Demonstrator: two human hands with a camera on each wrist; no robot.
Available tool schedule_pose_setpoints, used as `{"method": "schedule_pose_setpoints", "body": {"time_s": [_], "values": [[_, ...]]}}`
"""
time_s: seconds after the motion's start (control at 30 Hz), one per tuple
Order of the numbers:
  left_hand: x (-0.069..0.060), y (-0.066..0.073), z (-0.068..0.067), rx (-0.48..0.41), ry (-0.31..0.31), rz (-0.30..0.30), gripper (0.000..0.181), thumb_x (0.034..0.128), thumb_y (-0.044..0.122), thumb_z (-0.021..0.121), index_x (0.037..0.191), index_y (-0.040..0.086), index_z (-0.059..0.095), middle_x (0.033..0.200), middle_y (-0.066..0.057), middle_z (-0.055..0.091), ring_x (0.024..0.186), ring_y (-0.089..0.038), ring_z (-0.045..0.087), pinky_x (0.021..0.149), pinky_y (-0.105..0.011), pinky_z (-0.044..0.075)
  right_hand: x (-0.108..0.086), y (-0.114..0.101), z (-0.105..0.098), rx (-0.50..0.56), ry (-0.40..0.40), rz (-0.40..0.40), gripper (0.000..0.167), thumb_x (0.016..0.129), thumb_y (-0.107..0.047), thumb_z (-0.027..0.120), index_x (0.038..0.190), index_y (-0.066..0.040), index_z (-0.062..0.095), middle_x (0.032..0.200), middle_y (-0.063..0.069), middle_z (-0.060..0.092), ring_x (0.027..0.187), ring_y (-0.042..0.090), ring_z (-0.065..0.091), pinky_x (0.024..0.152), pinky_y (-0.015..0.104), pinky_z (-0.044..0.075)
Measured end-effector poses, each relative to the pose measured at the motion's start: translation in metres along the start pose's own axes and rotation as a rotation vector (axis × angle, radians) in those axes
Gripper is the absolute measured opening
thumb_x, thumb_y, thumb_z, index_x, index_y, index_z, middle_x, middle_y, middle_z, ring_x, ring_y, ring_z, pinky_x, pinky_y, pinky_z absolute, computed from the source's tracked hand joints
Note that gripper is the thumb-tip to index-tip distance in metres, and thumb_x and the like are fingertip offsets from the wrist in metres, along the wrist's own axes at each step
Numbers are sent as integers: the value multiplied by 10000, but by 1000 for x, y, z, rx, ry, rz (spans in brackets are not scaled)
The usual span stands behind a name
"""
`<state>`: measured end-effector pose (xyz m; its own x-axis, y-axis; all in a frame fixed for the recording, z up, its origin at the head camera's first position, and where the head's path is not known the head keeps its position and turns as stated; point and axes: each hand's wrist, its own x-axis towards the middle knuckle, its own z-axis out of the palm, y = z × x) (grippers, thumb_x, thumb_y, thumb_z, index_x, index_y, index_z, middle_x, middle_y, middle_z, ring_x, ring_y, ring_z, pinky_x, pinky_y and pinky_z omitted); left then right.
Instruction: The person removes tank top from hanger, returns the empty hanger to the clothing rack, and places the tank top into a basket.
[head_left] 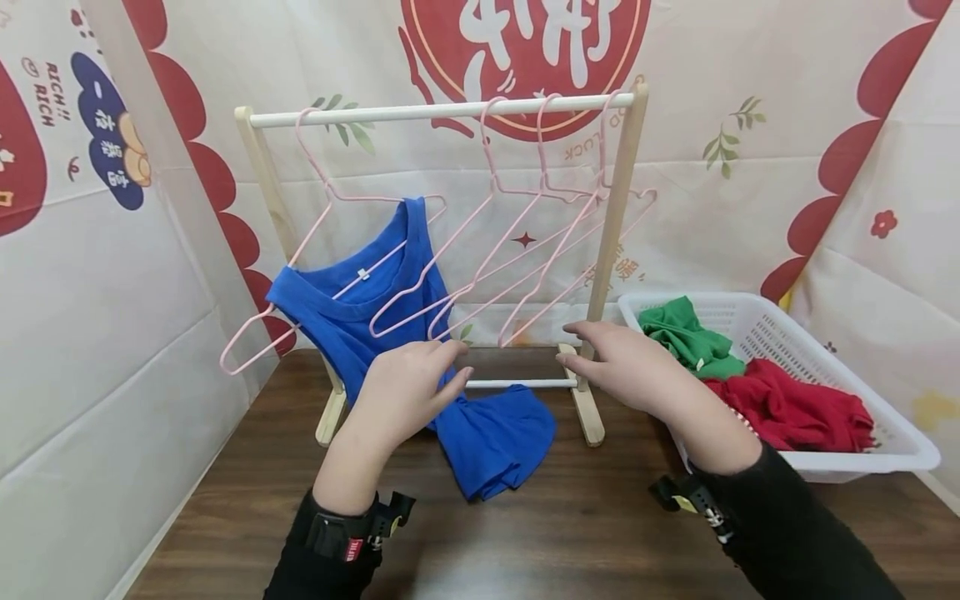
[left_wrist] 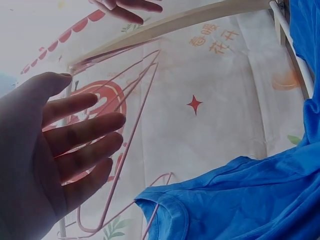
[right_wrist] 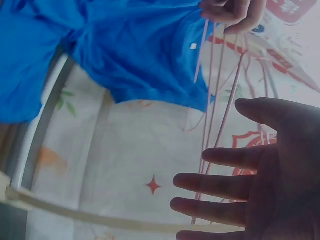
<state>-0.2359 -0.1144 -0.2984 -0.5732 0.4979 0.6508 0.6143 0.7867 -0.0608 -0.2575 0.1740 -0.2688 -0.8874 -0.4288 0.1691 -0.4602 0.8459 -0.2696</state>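
Note:
A blue sleeveless garment (head_left: 360,308) hangs on a pink hanger (head_left: 315,225) at the rack's left side, its lower part lying on the table. In front of the garment is the left hand (head_left: 405,387), fingers extended and holding nothing; the left wrist view shows its fingers (left_wrist: 90,135) spread apart. The right hand (head_left: 630,367) is near the rack's right post, also empty, with straight fingers (right_wrist: 220,185) in the right wrist view. Several bare pink hangers (head_left: 540,225) hang from the right part of the white rail (head_left: 420,111), between the hands.
At the right a white basket (head_left: 862,462) holds a green cloth (head_left: 690,337) and a red cloth (head_left: 795,408). The rack's wooden feet (head_left: 587,417) stand on the brown table (head_left: 525,542). A printed fabric backdrop (head_left: 750,217) is behind.

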Motion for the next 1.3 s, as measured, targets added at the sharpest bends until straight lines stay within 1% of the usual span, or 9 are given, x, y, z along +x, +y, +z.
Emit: {"method": "schedule_pose_setpoints", "body": {"time_s": [0.2, 0.4, 0.47, 0.6, 0.73, 0.83, 1.03, 1.13, 1.3], "values": [[-1, -1, -2, -11, 70, 49, 226, 927, 287, 667, 1069, 113, 693, 810, 3, 696, 661, -121, 617, 574, -239, 501, -4, -13, 9, -23, 50, -45, 582, 973, -436, 559, 1405, -51, 494, 1325, 188, 566, 1227, 373, 516, 989, 558, 401], [-5, -9, -11, -35, 154, 56, 208, 915, 254, 678, 1035, 85, 705, 894, -38, 720, 759, -175, 667, 651, -289, 545, -9, -23, 17, -143, 127, -127, 607, 935, -421, 626, 1401, -54, 498, 1336, 185, 545, 1234, 384, 498, 992, 556, 396], [-8, -13, -14, -29, 188, 58, 207, 923, 249, 660, 1030, 78, 707, 908, -51, 720, 778, -190, 669, 665, -306, 551, -11, -26, 19, -178, 151, -144, 625, 920, -425, 645, 1402, -55, 498, 1343, 185, 534, 1245, 381, 481, 1004, 559, 379], [-11, -18, -18, -46, 275, 82, 231, 939, 254, 619, 1012, 57, 714, 918, -74, 717, 812, -216, 676, 711, -342, 561, -17, -29, 21, -200, 189, -153, 646, 917, -458, 637, 1414, -75, 483, 1375, 182, 505, 1287, 371, 426, 1038, 568, 322], [-14, -22, -23, -60, 337, 91, 258, 936, 265, 610, 998, 40, 720, 935, -96, 717, 830, -242, 687, 721, -371, 564, -20, -30, 24, -220, 242, -162, 667, 914, -509, 615, 1415, -91, 477, 1389, 181, 492, 1311, 389, 390, 1067, 593, 258], [-16, -26, -28, -44, 374, 77, 274, 933, 273, 608, 982, 30, 724, 935, -110, 715, 813, -258, 688, 710, -386, 564, -20, -28, 26, -232, 275, -168, 694, 903, -535, 615, 1423, -100, 469, 1396, 181, 486, 1325, 402, 371, 1080, 611, 220], [-22, -36, -34, 0, 470, 25, 361, 958, 324, 546, 970, 11, 724, 954, -141, 706, 831, -301, 681, 722, -445, 561, -18, -24, 29, -233, 314, -198, 712, 882, -525, 649, 1425, -103, 467, 1394, 182, 487, 1330, 398, 367, 1083, 617, 211], [-26, -43, -36, 54, 526, 11, 364, 951, 318, 537, 966, 6, 724, 958, -149, 705, 821, -319, 676, 696, -459, 559, -18, -23, 29, -220, 313, -201, 709, 880, -521, 653, 1422, -101, 472, 1396, 180, 486, 1326, 394, 369, 1083, 622, 206], [-33, -56, -39, 125, 650, -19, 360, 926, 307, 537, 957, 4, 729, 923, -152, 709, 774, -346, 667, 645, -481, 547, -18, -23, 28, -201, 293, -205, 703, 884, -507, 655, 1424, -96, 473, 1403, 180, 480, 1330, 384, 367, 1084, 628, 195]]}}
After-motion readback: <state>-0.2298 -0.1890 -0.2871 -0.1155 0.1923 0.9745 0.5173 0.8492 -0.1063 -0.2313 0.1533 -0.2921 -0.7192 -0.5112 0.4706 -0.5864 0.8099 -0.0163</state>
